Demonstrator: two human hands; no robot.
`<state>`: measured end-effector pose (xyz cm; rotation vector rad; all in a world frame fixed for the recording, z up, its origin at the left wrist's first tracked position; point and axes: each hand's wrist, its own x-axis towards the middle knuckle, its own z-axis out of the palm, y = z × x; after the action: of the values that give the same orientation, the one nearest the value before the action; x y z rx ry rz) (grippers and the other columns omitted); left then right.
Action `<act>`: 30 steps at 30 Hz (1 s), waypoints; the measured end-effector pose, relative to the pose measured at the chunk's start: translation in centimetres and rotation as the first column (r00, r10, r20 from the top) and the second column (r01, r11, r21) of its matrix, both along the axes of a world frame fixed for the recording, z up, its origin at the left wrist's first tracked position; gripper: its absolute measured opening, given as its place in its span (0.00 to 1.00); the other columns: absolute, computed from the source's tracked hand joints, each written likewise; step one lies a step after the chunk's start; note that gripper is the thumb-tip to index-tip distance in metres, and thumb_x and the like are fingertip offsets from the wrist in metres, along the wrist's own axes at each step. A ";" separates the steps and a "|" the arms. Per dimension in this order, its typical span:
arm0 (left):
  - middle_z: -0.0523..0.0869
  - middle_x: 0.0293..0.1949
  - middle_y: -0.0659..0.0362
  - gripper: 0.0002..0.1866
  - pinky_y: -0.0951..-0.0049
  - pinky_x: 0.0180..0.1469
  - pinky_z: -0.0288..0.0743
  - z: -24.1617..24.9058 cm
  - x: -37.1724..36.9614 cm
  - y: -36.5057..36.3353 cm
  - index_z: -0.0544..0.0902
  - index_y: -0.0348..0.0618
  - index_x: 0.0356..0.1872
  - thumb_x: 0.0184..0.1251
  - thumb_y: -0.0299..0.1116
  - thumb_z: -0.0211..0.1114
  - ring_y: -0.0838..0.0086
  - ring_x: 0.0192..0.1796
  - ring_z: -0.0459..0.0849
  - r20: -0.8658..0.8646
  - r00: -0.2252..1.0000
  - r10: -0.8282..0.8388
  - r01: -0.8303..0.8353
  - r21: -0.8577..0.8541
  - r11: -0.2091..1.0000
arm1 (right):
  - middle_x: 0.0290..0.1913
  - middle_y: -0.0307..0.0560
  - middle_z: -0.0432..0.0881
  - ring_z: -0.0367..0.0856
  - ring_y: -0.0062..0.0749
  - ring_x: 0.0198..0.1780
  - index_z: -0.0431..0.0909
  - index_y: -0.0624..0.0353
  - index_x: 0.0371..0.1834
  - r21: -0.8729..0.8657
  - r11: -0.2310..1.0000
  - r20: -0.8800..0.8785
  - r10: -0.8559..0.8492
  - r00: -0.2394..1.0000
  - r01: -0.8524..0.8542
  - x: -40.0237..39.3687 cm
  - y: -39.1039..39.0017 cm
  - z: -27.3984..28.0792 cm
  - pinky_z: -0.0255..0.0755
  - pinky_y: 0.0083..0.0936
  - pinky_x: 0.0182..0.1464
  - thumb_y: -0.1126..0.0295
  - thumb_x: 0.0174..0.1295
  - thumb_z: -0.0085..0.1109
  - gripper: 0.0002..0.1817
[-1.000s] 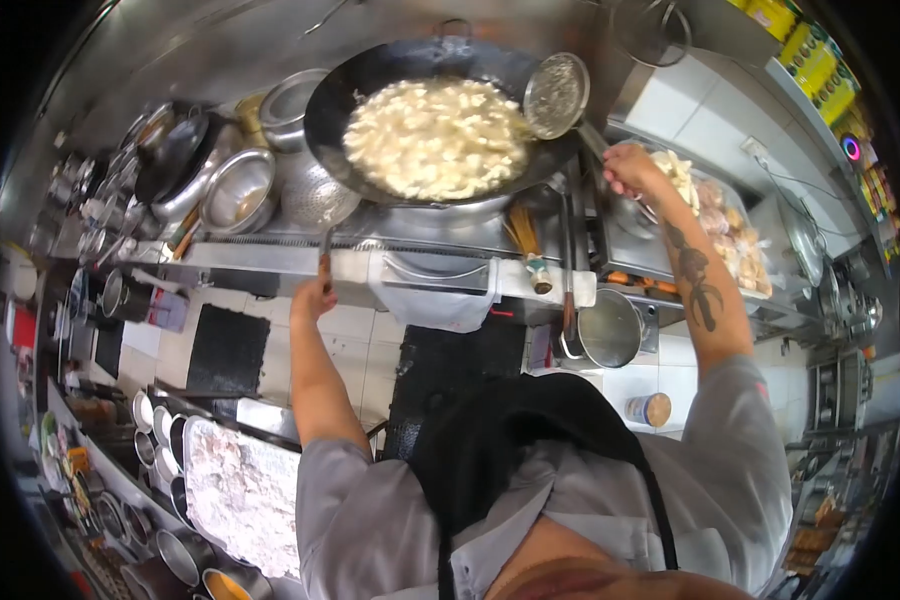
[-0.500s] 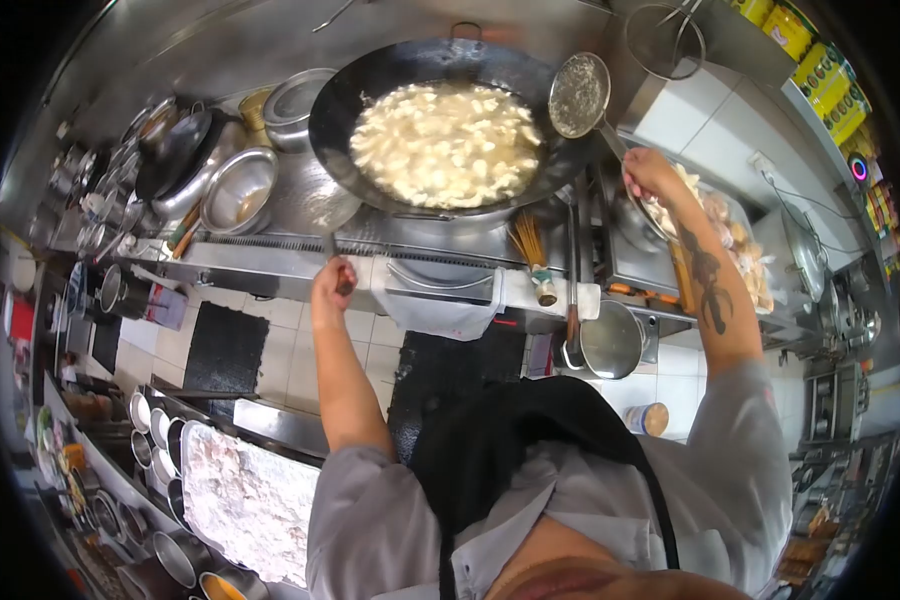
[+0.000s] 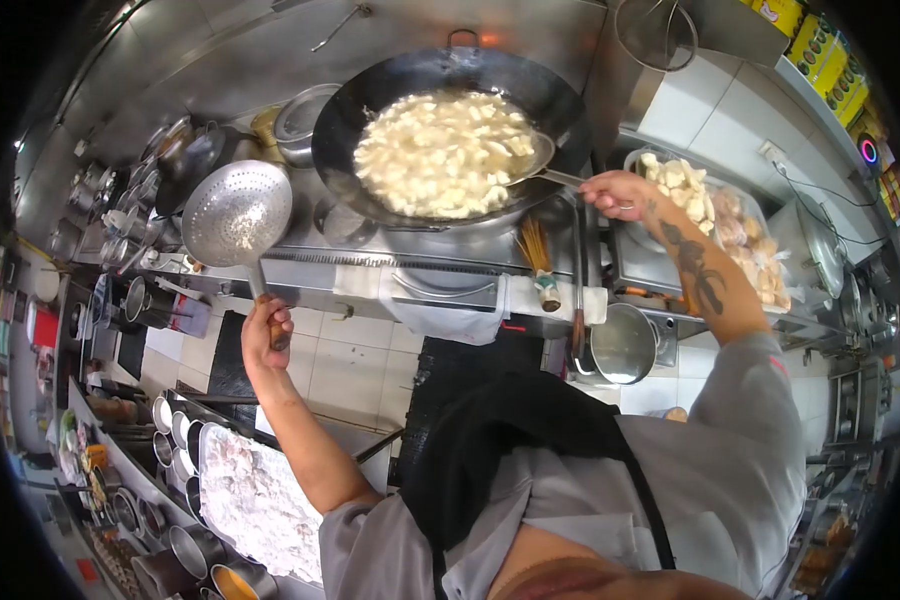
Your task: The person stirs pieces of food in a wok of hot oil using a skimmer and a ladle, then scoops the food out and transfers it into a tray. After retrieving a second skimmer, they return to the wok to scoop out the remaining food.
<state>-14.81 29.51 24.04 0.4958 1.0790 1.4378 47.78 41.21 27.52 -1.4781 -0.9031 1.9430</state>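
A large black wok (image 3: 545, 90) holds bubbling oil with many pale pieces of food (image 3: 420, 160). My right hand (image 3: 615, 194) is closed on the handle of a wire skimmer (image 3: 532, 160), whose round head dips among the pieces at the wok's right side. To the left, my left hand (image 3: 267, 328) grips the wooden handle of a perforated strainer (image 3: 235, 212). That strainer is held up in front of the counter, left of the wok, with some pale crumbs on its bowl.
Right of the wok stands a tray of pale pieces and bagged food (image 3: 745, 230). A bamboo brush (image 3: 537, 255) and a pot (image 3: 622, 343) are near the stove's front edge. Stacked metal bowls (image 3: 305, 120) stand left. A white-floured tray (image 3: 255, 500) lies behind me at left.
My right hand has moved left and lowered the skimmer from above the wok's right rim into the oil. My left hand has moved left, bringing the perforated strainer up off the counter side.
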 end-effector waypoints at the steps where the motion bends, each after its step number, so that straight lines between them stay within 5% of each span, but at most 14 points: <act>1: 0.75 0.29 0.60 0.08 0.81 0.23 0.70 1.1 0.2 -0.5 0.72 0.38 0.42 0.62 0.22 0.56 0.80 0.26 0.73 -0.010 1.000 -0.014 0.014 0.008 1.000 | 0.25 0.39 0.74 0.63 0.14 0.14 0.72 0.64 0.37 0.000 0.999 -0.033 -0.049 0.998 0.049 -1.4 0.5 -0.7 0.55 0.12 0.11 0.75 0.64 0.51 0.03; 10: 0.75 0.32 0.60 0.10 0.82 0.25 0.67 7.5 5.3 -1.8 0.72 0.36 0.44 0.61 0.22 0.56 0.81 0.28 0.72 0.135 0.973 -0.189 0.175 0.110 0.978 | 0.20 0.41 0.72 0.62 0.15 0.12 0.71 0.63 0.25 0.133 0.955 -0.246 -0.229 0.942 0.267 -9.1 5.8 -6.0 0.50 0.17 0.13 0.79 0.60 0.51 0.06; 14: 0.74 0.32 0.60 0.10 0.81 0.26 0.67 8.9 8.5 -1.4 0.72 0.36 0.43 0.60 0.22 0.57 0.80 0.28 0.72 0.118 0.970 -0.212 0.201 0.100 0.974 | 0.25 0.38 0.73 0.64 0.14 0.16 0.70 0.61 0.37 0.197 0.948 -0.286 -0.190 0.939 0.251 -8.4 3.9 -6.5 0.51 0.13 0.13 0.75 0.64 0.51 0.02; 19: 0.74 0.28 0.59 0.06 0.79 0.25 0.69 8.3 11.5 1.3 0.72 0.37 0.36 0.58 0.22 0.57 0.78 0.27 0.74 0.120 0.949 -0.291 0.279 0.112 0.954 | 0.23 0.41 0.74 0.63 0.15 0.13 0.69 0.62 0.38 0.181 0.936 -0.359 -0.222 0.907 0.301 -7.4 -0.2 -4.5 0.50 0.15 0.12 0.78 0.63 0.49 0.02; 30: 0.76 0.19 0.56 0.05 0.73 0.21 0.70 2.9 17.8 10.7 0.75 0.38 0.21 0.54 0.22 0.58 0.70 0.21 0.76 -0.217 0.923 -0.318 0.316 -0.043 0.948 | 0.26 0.42 0.73 0.66 0.17 0.16 0.67 0.64 0.47 0.232 0.920 -0.385 -0.210 0.899 0.315 -5.2 -7.0 -1.6 0.53 0.14 0.10 0.78 0.63 0.49 0.10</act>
<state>2.98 40.25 26.95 0.8030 1.1195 1.1101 42.59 34.23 25.92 -0.9825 -0.7387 1.7127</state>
